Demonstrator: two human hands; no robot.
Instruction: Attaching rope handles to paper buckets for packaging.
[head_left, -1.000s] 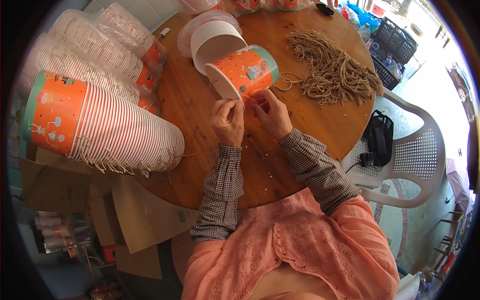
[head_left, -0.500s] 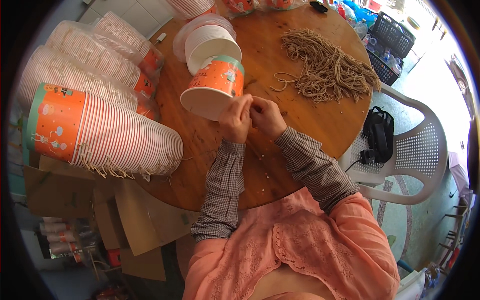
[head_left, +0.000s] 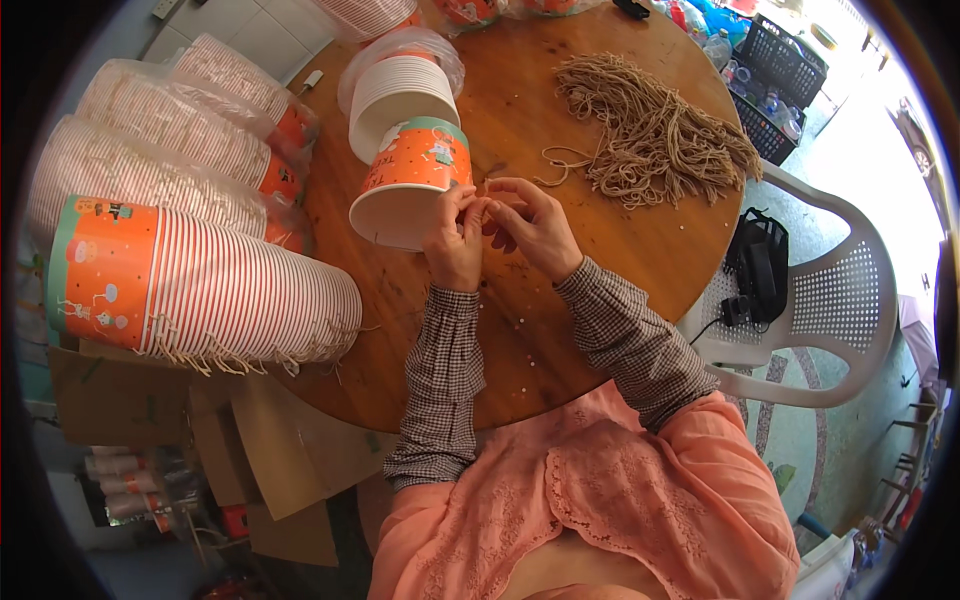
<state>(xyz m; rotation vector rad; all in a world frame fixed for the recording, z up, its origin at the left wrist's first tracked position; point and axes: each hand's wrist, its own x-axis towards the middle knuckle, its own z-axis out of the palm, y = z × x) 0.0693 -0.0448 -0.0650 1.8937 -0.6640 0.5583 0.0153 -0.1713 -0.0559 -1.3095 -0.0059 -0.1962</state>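
Note:
An orange paper bucket with a green base band lies on its side, its white mouth toward me. At the right of its rim my left hand is closed, thumb and fingers pinched together. My right hand meets it fingertip to fingertip in another pinch, its other fingers loosely curled. Whatever lies between the fingertips is too small to make out. Behind the bucket is a stack of white paper buckets in clear plastic. To the left lies a long stack of orange buckets with short cords hanging from the rims.
A heap of tan cord lies on the round wooden table, right of the buckets. Several plastic-wrapped bucket stacks fill the left side. Cardboard boxes stand below the left edge. A white plastic chair holds a black bag.
My hands have moved slightly left and down, and the right hand's fingers have loosened and spread somewhat. The bucket sits a little further left and lower in view.

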